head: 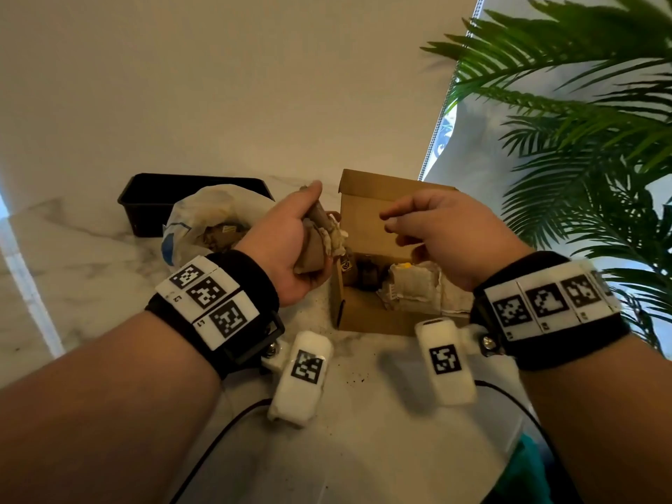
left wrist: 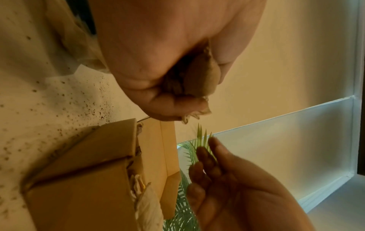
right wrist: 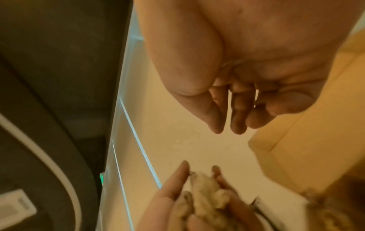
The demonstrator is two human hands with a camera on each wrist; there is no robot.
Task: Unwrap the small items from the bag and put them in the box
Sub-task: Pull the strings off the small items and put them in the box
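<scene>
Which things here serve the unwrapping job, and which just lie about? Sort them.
In the job:
left hand gripping brown paper-wrapped item
open right hand
white plastic bag
open cardboard box

Lying about:
black plastic tray
green palm plant

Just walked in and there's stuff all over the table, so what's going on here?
A person is unpacking small wrapped items. Their left hand grips a paper-wrapped item beside the open cardboard box, which already holds crumpled paper and some pieces. The right hand hovers over the box, fingers relaxed and holding nothing. A plastic bag with more wrapped things lies to the left, in front of a black tray.
</scene>
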